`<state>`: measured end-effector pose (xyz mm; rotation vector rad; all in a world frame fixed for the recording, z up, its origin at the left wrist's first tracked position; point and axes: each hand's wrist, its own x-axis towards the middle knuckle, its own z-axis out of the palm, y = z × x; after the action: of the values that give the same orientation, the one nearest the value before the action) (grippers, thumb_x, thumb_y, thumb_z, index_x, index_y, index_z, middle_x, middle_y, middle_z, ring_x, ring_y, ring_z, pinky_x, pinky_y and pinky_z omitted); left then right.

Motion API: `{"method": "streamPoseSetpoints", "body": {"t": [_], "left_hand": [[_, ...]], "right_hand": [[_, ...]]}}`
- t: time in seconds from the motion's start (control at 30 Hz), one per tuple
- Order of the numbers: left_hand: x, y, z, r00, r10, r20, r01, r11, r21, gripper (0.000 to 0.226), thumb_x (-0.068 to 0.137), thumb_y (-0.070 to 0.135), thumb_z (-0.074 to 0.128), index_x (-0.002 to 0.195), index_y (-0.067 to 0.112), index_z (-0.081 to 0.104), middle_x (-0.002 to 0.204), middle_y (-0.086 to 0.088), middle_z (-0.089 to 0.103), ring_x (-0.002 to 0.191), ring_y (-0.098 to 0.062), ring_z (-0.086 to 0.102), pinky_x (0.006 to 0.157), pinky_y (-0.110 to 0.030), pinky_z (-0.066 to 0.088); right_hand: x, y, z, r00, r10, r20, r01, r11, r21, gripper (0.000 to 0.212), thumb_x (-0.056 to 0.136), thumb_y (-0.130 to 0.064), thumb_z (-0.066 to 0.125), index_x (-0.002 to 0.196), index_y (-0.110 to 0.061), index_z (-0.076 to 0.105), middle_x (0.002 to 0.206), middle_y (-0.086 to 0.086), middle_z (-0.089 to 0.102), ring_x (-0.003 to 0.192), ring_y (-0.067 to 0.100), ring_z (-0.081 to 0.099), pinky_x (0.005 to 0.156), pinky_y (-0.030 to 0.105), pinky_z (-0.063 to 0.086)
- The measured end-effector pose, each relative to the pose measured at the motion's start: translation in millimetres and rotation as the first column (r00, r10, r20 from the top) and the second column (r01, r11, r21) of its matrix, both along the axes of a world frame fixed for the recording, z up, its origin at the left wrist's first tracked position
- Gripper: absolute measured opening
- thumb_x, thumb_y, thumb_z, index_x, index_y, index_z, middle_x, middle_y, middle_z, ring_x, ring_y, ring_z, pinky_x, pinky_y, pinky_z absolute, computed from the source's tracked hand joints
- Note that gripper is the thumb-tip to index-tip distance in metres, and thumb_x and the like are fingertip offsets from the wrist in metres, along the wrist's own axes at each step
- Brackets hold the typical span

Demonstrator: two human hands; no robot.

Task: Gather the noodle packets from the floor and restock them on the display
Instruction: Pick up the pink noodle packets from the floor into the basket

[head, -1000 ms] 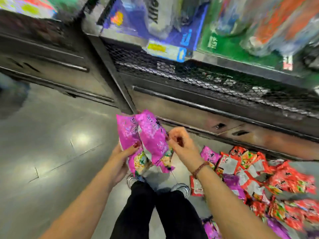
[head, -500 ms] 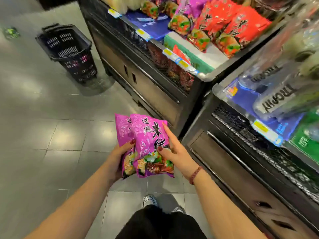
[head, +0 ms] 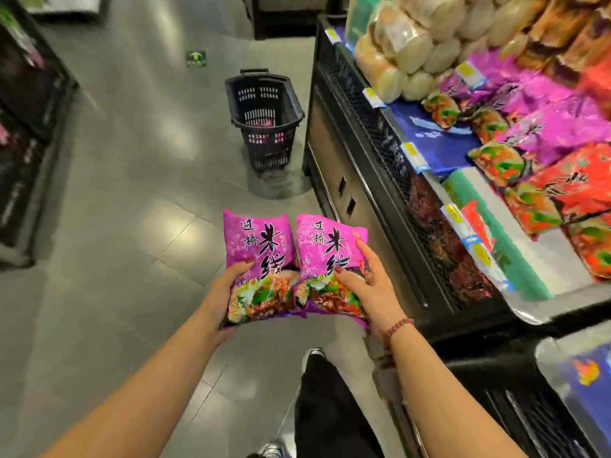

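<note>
Hands at centre frame each grip a purple packet: left hand [head: 228, 292] clasps the left packet [head: 258, 259], right hand [head: 370, 285] clasps the right packet [head: 327, 259], edges touching, display [head: 390, 180] at right.

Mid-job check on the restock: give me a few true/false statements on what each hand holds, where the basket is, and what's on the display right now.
1. Each hand holds one purple noodle packet. True: the left hand grips the left packet, the right hand the right packet.
2. The packets are held face down. False: their printed fronts face the camera.
3. The black basket stands on the floor ahead, beside the display's end. True.
4. The display is on the person's left. False: it runs along the right side.
5. Purple packets already lie on the display shelf. True, with red packets nearer the person.
6. The right wrist is bare. False: it wears a beaded bracelet.
</note>
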<state>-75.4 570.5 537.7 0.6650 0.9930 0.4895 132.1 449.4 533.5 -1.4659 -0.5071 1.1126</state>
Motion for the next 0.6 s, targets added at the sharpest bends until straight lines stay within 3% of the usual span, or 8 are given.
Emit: {"method": "streamPoseSetpoints", "body": {"t": [0.1,0.23,0.33,0.43,0.5,0.6], "left_hand": [[26.2,35.2,2.4,0.999,0.029,-0.039,-0.029,1.000,0.006,0.028,0.089,0.037,0.057,0.099,0.012,0.064,0.079,-0.009,0.075,0.064,-0.022,0.071,0.058,-0.030,0.059],[57.1,78.9,0.8,0.995,0.078,-0.066,-0.080,0.996,-0.027,0.034,0.083,0.041,0.061,0.102,0.014,0.066,0.088,-0.010,0.075,0.073,-0.025,0.072,0.074,-0.037,0.056],[74.5,111.5,-1.1,0.993,0.100,-0.067,-0.104,0.993,-0.055,0.043,0.078,0.044,0.063,0.109,0.013,0.065,0.095,-0.012,0.075,0.078,-0.027,0.072,0.074,-0.038,0.058],[87.2,139.5,2.5,0.998,0.054,-0.044,-0.056,0.998,-0.038,0.050,0.069,0.031,0.074,0.113,0.011,0.061,0.087,-0.010,0.075,0.069,-0.022,0.072,0.057,-0.029,0.058],[95.2,168.6,2.1,0.996,0.035,-0.084,-0.034,0.999,0.015,0.043,0.072,0.021,0.074,0.111,0.009,0.058,0.079,-0.007,0.074,0.062,-0.021,0.071,0.051,-0.026,0.055],[101.7,222.5,-5.6,0.989,0.027,-0.144,-0.020,0.998,0.053,0.024,0.087,0.016,0.063,0.109,0.008,0.057,0.079,-0.008,0.074,0.064,-0.022,0.071,0.052,-0.027,0.057]], "right_hand": [[39.7,53.0,1.2,0.995,0.091,0.030,-0.091,0.996,-0.002,0.076,0.081,-0.017,0.075,0.142,-0.040,0.037,0.130,0.001,0.057,0.108,0.019,0.065,0.089,0.041,0.056],[81.6,116.9,0.7,0.985,0.172,0.015,-0.172,0.985,-0.026,0.077,0.073,-0.021,0.082,0.136,-0.042,0.044,0.126,0.001,0.061,0.110,0.022,0.065,0.095,0.047,0.052],[102.1,159.9,-0.4,0.971,0.238,0.006,-0.237,0.970,-0.060,0.083,0.066,-0.029,0.083,0.137,-0.043,0.043,0.127,0.002,0.060,0.106,0.023,0.066,0.090,0.045,0.055],[114.5,195.1,-0.5,0.966,0.258,0.008,-0.257,0.965,-0.058,0.078,0.077,-0.018,0.079,0.141,-0.037,0.040,0.124,0.000,0.059,0.101,0.018,0.067,0.077,0.031,0.058],[122.3,225.4,-2.2,0.964,0.264,0.015,-0.263,0.963,-0.066,0.077,0.079,-0.018,0.077,0.142,-0.036,0.038,0.124,-0.001,0.057,0.099,0.016,0.067,0.068,0.022,0.055],[130.6,274.7,-10.0,0.960,0.278,0.021,-0.275,0.957,-0.095,0.086,0.073,-0.029,0.081,0.144,-0.038,0.034,0.130,0.003,0.053,0.106,0.021,0.064,0.071,0.026,0.056]]}}
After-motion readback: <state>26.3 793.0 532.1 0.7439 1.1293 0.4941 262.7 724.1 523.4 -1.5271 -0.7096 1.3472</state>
